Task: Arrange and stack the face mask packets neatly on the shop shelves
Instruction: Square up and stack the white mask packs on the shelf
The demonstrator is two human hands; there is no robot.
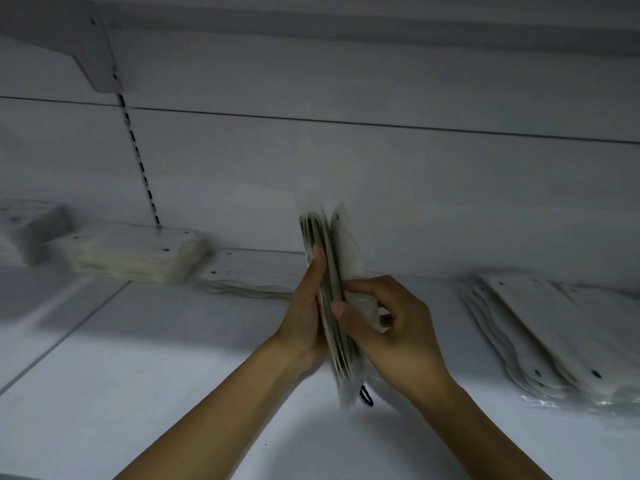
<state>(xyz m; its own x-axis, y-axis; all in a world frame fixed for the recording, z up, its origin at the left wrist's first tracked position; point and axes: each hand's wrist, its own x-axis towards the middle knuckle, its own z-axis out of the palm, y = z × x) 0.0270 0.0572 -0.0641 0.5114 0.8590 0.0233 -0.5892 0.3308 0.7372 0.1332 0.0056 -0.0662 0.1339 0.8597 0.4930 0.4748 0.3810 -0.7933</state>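
Observation:
A bundle of face mask packets (330, 258) stands on edge above the white shelf (145, 358), held between both hands. My left hand (304, 320) presses flat against the bundle's left side, fingertips pointing up. On the right side my right hand (391, 327) grips the bundle, thumb and curled fingers around its edge. A black ear loop (365, 398) dangles below the bundle. The packets' upper ends are blurred.
Flat stacks of packets lie along the back of the shelf: two at the far left (31, 226) (138, 254), a low one (252, 275) behind my left hand, and a fanned stack (554, 337) at the right. A bracket (93, 53) carries the shelf above.

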